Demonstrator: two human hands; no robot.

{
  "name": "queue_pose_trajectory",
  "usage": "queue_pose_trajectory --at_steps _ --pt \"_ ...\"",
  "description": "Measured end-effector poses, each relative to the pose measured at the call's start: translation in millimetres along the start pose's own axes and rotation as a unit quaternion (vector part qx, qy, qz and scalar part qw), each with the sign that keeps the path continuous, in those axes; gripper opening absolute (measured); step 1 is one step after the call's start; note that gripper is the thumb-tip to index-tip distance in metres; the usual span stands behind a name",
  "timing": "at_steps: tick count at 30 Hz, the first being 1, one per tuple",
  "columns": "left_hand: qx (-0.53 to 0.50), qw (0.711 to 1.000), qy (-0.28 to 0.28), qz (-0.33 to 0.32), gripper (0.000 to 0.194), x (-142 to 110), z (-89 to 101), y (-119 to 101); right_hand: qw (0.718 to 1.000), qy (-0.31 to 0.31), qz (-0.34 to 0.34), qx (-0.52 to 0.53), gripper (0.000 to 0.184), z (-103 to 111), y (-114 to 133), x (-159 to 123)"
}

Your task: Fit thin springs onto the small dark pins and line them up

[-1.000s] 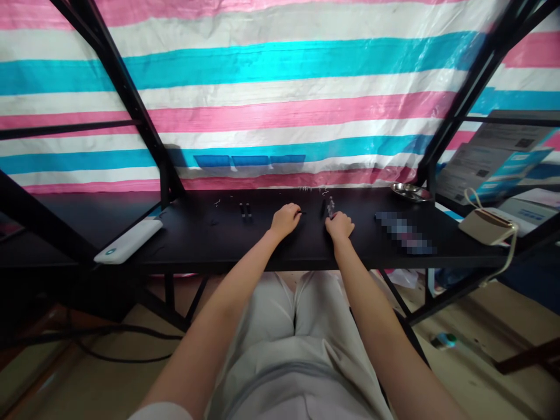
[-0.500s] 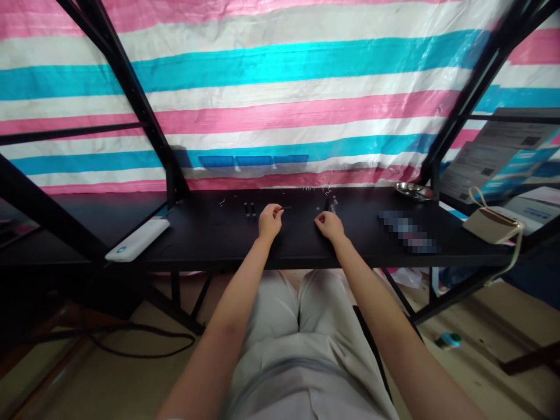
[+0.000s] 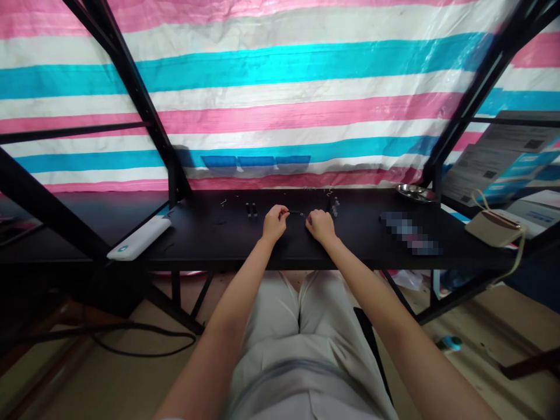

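My left hand (image 3: 275, 223) pinches a thin dark stick (image 3: 294, 212) that points right, toward my other hand. My right hand (image 3: 320, 225) is closed at the stick's far end, its fingertips around a tiny pale, clear-looking piece (image 3: 301, 214) too small to name. Just beyond the right hand lie several small clear pieces (image 3: 335, 207) beside a dark strip (image 3: 328, 205). To the left, two short black sticks with pale ends (image 3: 251, 210) lie side by side on the black table (image 3: 210, 239).
A white power bank (image 3: 140, 238) lies at the left. At the right are a shiny metal dish (image 3: 416, 193), a blurred-out flat object (image 3: 410, 234) and a beige pouch (image 3: 493, 227) with a strap. Black frame posts rise on both sides before a striped sheet (image 3: 280, 111).
My right hand has moved left, away from the small clear pieces, to the end of the dark stick. My left hand has shifted slightly left and still pinches the stick.
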State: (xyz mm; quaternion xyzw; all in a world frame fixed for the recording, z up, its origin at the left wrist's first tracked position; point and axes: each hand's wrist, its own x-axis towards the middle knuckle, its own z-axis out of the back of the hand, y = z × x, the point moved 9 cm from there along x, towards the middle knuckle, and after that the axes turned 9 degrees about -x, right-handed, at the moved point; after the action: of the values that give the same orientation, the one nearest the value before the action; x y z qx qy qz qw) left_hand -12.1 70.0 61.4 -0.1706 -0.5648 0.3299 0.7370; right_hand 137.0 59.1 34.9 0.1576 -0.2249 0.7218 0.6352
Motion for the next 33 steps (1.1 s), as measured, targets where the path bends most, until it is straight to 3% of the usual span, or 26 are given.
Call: queue_pose_trajectory --at_steps 15,33 --pt "0.017 0.999 0.038 -0.022 0.007 -3.6 -8.5 -6.8 1.000 -0.008 0.007 -0.006 0.011 5.1 3.5 -2.1" --pt "0.150 0.976 0.146 -0.056 0.052 -15.0 -27.6 -26.8 1.000 0.002 -0.017 0.020 0.009 1.8 -1.2 -3.2"
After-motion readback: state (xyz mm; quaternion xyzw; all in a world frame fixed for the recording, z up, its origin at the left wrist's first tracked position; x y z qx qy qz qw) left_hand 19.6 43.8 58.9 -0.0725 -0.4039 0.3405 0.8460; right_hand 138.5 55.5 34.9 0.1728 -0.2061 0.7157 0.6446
